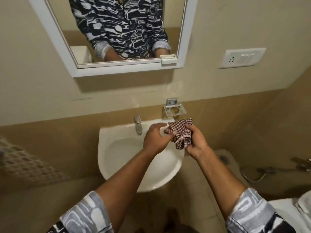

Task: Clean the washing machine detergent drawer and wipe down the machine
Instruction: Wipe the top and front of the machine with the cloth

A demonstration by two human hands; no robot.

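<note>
Forearms: 2 are reaching up from the lower frame, both bare below rolled sleeves.
Left hand: is curling its fingers around a small white piece, centre frame.
Right hand: is gripping a bunched checked cloth that is touching the white piece.
Basin: is sitting under both hands, with the tap behind.

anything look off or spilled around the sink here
Nothing stands out. The right hand grips the checked cloth against a small white part held by the left hand over the sink; no spill or damage shows.
</note>
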